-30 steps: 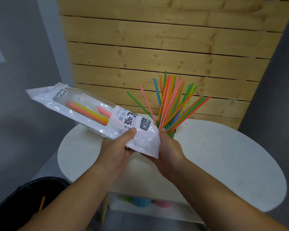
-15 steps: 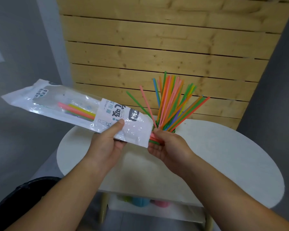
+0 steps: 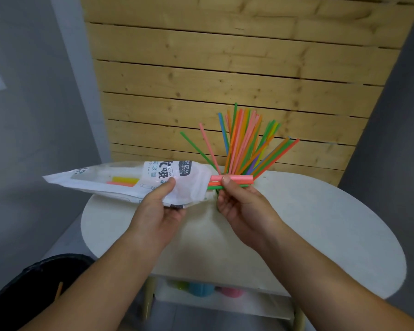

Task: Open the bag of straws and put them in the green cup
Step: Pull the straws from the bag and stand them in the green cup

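A person's left hand (image 3: 160,206) grips the bag (image 3: 134,182) near its open mouth, holding it level above the table's (image 3: 320,223) left edge so the last straws (image 3: 230,181) can slide out sideways rather than spill. The right hand (image 3: 239,206) is closed on that small bunch, thumb on top and fingers beneath, with pink, orange and green ends poking clear of the bag's mouth. A few yellow and orange straw ends show through the bag's clear window, so the bunch looks only partly drawn. Just behind the right hand, near the table's far edge, a fan of coloured straws (image 3: 246,144) stands upright; the green cup presumably holding them is almost wholly hidden by the hand. The job appears nearly done: free this bunch, tip it upright and drop it in with the rest.
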Motion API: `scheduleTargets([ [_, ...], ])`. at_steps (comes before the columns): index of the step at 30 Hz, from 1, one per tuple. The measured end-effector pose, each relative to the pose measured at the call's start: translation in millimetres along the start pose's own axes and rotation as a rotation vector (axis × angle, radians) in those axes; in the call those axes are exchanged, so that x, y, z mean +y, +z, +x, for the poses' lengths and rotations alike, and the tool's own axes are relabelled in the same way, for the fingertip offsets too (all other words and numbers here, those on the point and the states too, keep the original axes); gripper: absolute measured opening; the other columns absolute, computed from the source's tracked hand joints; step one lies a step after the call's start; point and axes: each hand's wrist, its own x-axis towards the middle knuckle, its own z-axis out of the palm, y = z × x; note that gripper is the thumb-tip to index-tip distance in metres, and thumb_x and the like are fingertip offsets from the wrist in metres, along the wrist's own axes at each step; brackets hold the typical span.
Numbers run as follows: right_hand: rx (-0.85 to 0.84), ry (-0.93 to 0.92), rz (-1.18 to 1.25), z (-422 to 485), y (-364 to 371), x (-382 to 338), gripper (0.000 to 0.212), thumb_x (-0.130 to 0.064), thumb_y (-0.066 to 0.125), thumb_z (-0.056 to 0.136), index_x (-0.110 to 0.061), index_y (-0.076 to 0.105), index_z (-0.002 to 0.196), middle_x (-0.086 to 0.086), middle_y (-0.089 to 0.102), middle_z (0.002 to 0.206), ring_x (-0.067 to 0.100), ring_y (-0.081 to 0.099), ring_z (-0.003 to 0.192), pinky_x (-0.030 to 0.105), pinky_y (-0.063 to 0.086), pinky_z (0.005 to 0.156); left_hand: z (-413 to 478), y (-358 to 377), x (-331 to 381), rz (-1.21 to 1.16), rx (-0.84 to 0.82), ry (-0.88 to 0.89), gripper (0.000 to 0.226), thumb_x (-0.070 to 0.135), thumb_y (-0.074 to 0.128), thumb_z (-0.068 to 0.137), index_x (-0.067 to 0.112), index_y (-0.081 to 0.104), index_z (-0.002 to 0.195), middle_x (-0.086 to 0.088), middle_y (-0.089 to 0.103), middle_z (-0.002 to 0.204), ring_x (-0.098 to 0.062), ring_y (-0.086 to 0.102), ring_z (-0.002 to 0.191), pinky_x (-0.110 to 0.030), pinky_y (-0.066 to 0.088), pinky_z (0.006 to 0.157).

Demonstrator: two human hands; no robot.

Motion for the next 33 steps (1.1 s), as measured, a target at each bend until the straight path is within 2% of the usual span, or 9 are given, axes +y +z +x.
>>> scheduleTargets([
  [5, -0.013, -0.074, -0.002, 0.4, 6.3, 7.2, 0.021, -0.008, 0.064, 0.093, 0.002, 0.067, 0.111, 0.003, 0.068, 0.077, 0.005, 0.061, 0.06, 0.016, 0.054, 0.059, -2.9, 2.5, -2.4, -0.017, -0.013, -0.008, 0.021, 0.0, 0.06, 0.096, 0.013, 0.069, 0.109, -0.004, 0.08, 0.096, -0.016, 0.078, 0.079, -0.032, 0.064, 0.067],
  [9, 0.063, -0.159, -0.093, 4.1, 5.0, 10.0, 0.033, -0.016, 0.063, 0.095, 0.008, 0.066, 0.118, 0.0, 0.059, 0.066, 0.008, 0.052, 0.058, 0.018, 0.051, 0.057, -6.5, 3.5, -5.3, -0.025, 0.004, -0.032, 0.021, 0.0, 0.061, 0.095, 0.013, 0.068, 0.11, -0.008, 0.077, 0.112, -0.02, 0.076, 0.09, -0.041, 0.057, 0.094],
  [13, 0.165, -0.26, -0.263, 4.7, 4.1, 8.8, 0.026, -0.023, 0.064, 0.095, 0.0, 0.074, 0.101, 0.004, 0.063, 0.068, 0.01, 0.054, 0.059, 0.021, 0.052, 0.061, -4.1, 3.2, -6.3, -0.056, -0.007, -0.059, 0.026, -0.001, 0.06, 0.095, 0.012, 0.067, 0.117, -0.01, 0.078, 0.112, -0.022, 0.077, 0.094, -0.04, 0.064, 0.072],
  [15, 0.234, -0.31, -0.374, 3.8, 3.4, 3.9, 0.024, -0.028, 0.065, 0.094, -0.006, 0.076, 0.093, 0.005, 0.067, 0.069, 0.011, 0.059, 0.061, 0.025, 0.054, 0.065, -2.5, 1.9, -6.1, -0.064, 0.006, -0.06, 0.028, 0.0, 0.062, 0.094, 0.011, 0.066, 0.119, -0.009, 0.078, 0.11, -0.022, 0.078, 0.091, -0.038, 0.064, 0.067],
  [18, 0.258, -0.35, -0.395, 2.1, 0.9, -9.7, 0.024, -0.026, 0.065, 0.095, -0.004, 0.073, 0.088, 0.01, 0.072, 0.073, 0.017, 0.069, 0.068, 0.03, 0.059, 0.076, -0.1, -1.3, -2.7, -0.073, 0.045, -0.051, 0.023, 0.001, 0.063, 0.094, 0.011, 0.067, 0.114, -0.007, 0.08, 0.099, -0.019, 0.078, 0.083, -0.04, 0.064, 0.072],
  [21, 0.271, -0.409, -0.394, 0.6, -6.9, -28.8, 0.024, -0.023, 0.063, 0.096, -0.003, 0.071, 0.084, 0.008, 0.074, 0.068, 0.016, 0.072, 0.064, 0.025, 0.061, 0.071, 3.9, -5.7, 1.4, -0.071, 0.084, -0.038, 0.016, 0.002, 0.063, 0.095, 0.011, 0.067, 0.108, -0.004, 0.081, 0.088, -0.016, 0.078, 0.078, -0.037, 0.062, 0.077],
  [26, 0.345, -0.517, -0.418, -1.4, -29.7, -64.9, 0.023, -0.023, 0.062, 0.097, -0.004, 0.071, 0.089, 0.006, 0.071, 0.066, 0.013, 0.07, 0.06, 0.022, 0.059, 0.067, 12.3, -11.8, 1.5, -0.111, 0.13, -0.017, 0.027, 0.001, 0.062, 0.095, 0.011, 0.066, 0.12, -0.005, 0.079, 0.103, -0.019, 0.075, 0.098, -0.041, 0.062, 0.081],
  [29, 0.415, -0.58, -0.444, -5.5, -41.8, -81.9, 0.024, -0.025, 0.061, 0.097, -0.005, 0.072, 0.09, 0.004, 0.069, 0.064, 0.01, 0.069, 0.057, 0.022, 0.059, 0.069, 14.2, -10.4, -0.4, -0.108, 0.142, -0.005, 0.028, 0.0, 0.062, 0.094, 0.012, 0.065, 0.12, -0.003, 0.079, 0.103, -0.019, 0.075, 0.099, -0.038, 0.062, 0.081],
  [33, 0.507, -0.662, -0.542, -11.3, -51.1, -90.8, 0.022, -0.027, 0.062, 0.097, -0.012, 0.07, 0.084, 0.003, 0.069, 0.066, 0.01, 0.071, 0.06, 0.029, 0.059, 0.077, 15.3, -7.1, -3.8, -0.1, 0.149, 0.006, 0.034, 0.0, 0.062, 0.095, 0.012, 0.064, 0.126, -0.006, 0.075, 0.114, -0.02, 0.073, 0.102, -0.039, 0.061, 0.085],
])
